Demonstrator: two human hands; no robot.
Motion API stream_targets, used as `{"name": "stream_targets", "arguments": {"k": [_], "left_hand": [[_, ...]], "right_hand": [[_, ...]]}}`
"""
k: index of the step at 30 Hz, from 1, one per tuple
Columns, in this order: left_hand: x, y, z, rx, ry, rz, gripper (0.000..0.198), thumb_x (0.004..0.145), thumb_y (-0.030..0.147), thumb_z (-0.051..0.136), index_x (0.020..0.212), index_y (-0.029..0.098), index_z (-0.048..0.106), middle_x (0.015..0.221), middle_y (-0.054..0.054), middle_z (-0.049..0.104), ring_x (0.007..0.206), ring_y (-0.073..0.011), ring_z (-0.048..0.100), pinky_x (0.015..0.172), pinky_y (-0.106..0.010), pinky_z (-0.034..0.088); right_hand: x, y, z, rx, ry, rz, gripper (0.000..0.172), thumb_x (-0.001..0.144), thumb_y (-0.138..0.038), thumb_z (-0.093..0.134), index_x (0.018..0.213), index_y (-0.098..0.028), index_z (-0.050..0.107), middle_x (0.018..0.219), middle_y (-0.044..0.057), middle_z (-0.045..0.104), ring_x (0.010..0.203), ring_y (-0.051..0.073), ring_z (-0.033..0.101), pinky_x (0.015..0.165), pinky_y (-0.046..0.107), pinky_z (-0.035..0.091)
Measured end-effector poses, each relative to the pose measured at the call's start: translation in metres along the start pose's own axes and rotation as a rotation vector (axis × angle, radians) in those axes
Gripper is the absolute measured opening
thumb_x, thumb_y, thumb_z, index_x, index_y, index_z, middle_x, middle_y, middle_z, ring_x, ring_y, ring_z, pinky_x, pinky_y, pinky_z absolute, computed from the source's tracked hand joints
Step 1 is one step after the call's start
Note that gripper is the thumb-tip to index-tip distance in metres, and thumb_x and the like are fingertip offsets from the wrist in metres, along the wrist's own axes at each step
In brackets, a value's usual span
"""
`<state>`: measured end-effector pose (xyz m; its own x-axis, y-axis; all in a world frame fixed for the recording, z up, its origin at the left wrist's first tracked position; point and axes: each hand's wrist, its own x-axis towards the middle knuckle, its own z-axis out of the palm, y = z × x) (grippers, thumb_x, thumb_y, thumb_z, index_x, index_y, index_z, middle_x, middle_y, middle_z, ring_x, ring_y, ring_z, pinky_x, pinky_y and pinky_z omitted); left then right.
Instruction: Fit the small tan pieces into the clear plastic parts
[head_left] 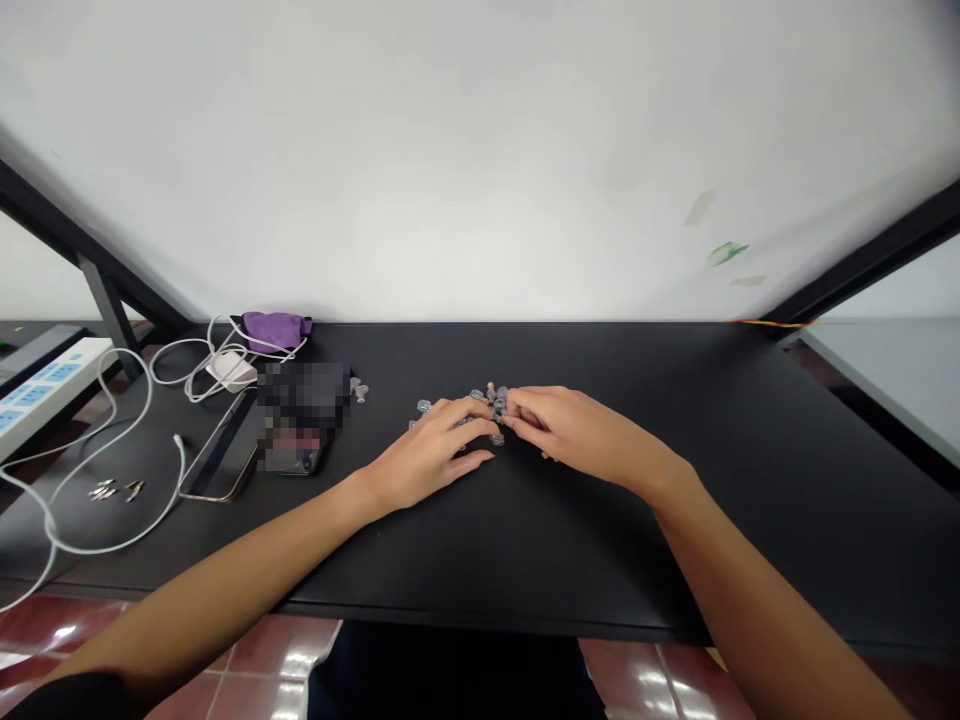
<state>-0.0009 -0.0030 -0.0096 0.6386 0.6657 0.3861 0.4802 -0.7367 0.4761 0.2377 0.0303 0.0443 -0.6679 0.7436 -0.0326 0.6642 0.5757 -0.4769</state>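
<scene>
Black matte tabletop (750, 480) carries a cluster of small clear plastic pieces (491, 398) at its middle. The left hand (431, 455) and right hand (574, 430) rest there, fingers half-curled, fingertips meeting on the cluster; whether either grips a piece cannot be told.

Plain work desk in an office-like or light assembly room; exact kind not certain. Black desk (675, 480) set against a bare white wall (480, 150), with tape scraps (726, 252) stuck on. Black metal frame bars (105, 290) slanting at both sides. Power strip (45, 385), white cables (112, 545) and charger (231, 368) at left, phone (221, 455) and purple cloth (274, 328) alongside. Small clear parts (424, 406) and small metal bits (116, 489) loose on top. Grey table (892, 370) adjoining at right. Glossy red floor tiles (277, 660) below.
</scene>
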Motion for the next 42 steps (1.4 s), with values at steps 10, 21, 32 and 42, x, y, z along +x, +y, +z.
{"name": "stream_targets", "arguments": {"k": [10, 21, 32, 42], "left_hand": [[0.002, -0.001, 0.001, 0.032, 0.215, -0.178, 0.020, 0.103, 0.014, 0.050, 0.118, 0.022, 0.061, 0.106, -0.004, 0.063, 0.098, -0.0173, 0.059, 0.091, -0.033, 0.042], [0.002, -0.003, 0.002, 0.073, 0.200, -0.215, 0.019, 0.101, 0.010, 0.051, 0.111, 0.022, 0.062, 0.106, -0.003, 0.065, 0.098, -0.0176, 0.060, 0.089, -0.033, 0.038], [0.003, -0.002, 0.000, 0.079, 0.187, -0.268, 0.014, 0.102, 0.013, 0.054, 0.110, 0.022, 0.061, 0.103, -0.001, 0.066, 0.099, -0.0176, 0.058, 0.092, -0.033, 0.037], [0.004, 0.000, -0.002, 0.063, 0.173, -0.352, 0.014, 0.102, 0.014, 0.051, 0.107, 0.022, 0.061, 0.103, 0.000, 0.066, 0.098, -0.0178, 0.055, 0.092, -0.035, 0.036]], "right_hand": [[0.001, -0.003, 0.002, 0.005, -0.003, -0.029, 0.020, 0.103, -0.025, 0.049, 0.084, -0.022, 0.053, 0.086, 0.000, 0.067, 0.072, 0.016, 0.057, 0.066, 0.028, 0.035], [-0.002, 0.003, -0.004, -0.017, -0.005, -0.018, 0.037, 0.104, -0.031, 0.049, 0.069, -0.020, 0.048, 0.071, -0.001, 0.064, 0.062, 0.014, 0.053, 0.062, 0.029, 0.031], [-0.003, 0.015, -0.008, 0.162, -0.052, 0.033, 0.029, 0.102, -0.039, 0.055, 0.082, -0.023, 0.071, 0.052, -0.007, 0.047, 0.049, 0.011, 0.042, 0.056, 0.028, 0.028], [-0.001, 0.033, -0.008, 0.120, -0.144, 0.039, 0.014, 0.088, -0.038, 0.077, 0.085, -0.024, 0.075, 0.054, -0.009, 0.048, 0.049, 0.009, 0.042, 0.057, 0.025, 0.028]]}}
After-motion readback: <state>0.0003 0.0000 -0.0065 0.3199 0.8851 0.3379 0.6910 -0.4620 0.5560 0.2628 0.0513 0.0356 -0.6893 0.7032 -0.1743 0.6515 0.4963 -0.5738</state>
